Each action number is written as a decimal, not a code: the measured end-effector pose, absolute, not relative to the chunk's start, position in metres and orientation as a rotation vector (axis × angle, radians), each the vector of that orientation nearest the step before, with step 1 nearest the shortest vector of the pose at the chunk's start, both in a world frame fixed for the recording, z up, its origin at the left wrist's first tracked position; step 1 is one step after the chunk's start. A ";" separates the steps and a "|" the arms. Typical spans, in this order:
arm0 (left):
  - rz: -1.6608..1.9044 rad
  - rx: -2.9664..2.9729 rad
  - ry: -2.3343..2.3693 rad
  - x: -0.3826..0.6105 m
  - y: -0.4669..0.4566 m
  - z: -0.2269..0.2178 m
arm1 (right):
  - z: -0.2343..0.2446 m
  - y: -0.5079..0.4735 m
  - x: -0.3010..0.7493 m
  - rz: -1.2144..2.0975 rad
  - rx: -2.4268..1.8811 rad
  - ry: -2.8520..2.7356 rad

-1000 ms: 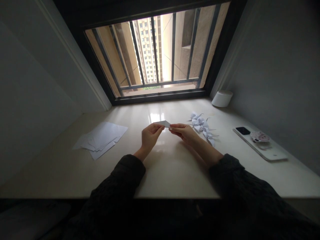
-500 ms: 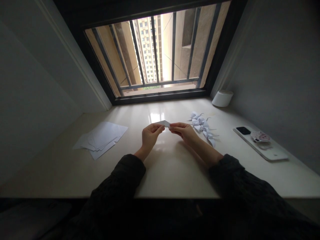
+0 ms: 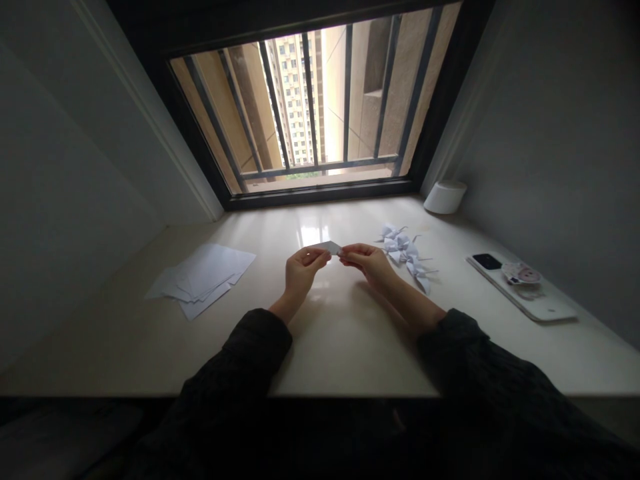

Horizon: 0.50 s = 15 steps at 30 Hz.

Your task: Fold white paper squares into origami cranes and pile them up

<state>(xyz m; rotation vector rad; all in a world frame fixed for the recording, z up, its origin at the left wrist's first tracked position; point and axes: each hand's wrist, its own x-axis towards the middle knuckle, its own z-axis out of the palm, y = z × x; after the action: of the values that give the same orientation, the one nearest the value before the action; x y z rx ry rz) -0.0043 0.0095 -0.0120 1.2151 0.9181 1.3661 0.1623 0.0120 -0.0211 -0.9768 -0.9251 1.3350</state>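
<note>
A small folded piece of white paper (image 3: 330,247) is held up between both hands, above the middle of the pale sill. My left hand (image 3: 301,268) pinches its left part between thumb and fingers. At its right corner, my right hand (image 3: 367,261) grips the paper with thumb and fingertips. The fingers cover much of the paper, so its full shape is hidden. Several folded white paper cranes (image 3: 403,250) lie in a row just beyond and to the right of my right hand. To the left lies a loose stack of white paper sheets (image 3: 207,273).
The pale, glossy sill (image 3: 345,347) runs up to a dark-framed window (image 3: 320,195) with bars. On the right rests a white phone (image 3: 545,301) with a round grip on its back. A white cylindrical object (image 3: 445,198) stands in the far right corner. Walls flank both sides.
Almost nothing differs. My left hand has shifted very slightly to the right, and both hands keep their pinch on the folded paper.
</note>
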 end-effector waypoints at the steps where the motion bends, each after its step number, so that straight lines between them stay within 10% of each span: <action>1: 1.366 1.213 0.917 -0.004 0.009 -0.011 | -0.021 0.012 0.162 1.333 -0.974 -0.927; 15: 1.375 1.155 0.895 -0.002 0.009 -0.011 | -0.026 0.014 0.164 1.306 -0.996 -0.960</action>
<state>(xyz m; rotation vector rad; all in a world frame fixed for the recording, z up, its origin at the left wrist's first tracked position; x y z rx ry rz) -0.0024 0.0094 -0.0111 1.1553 0.8952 1.3755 0.1644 0.0141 -0.0260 -0.9956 -0.9604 1.3058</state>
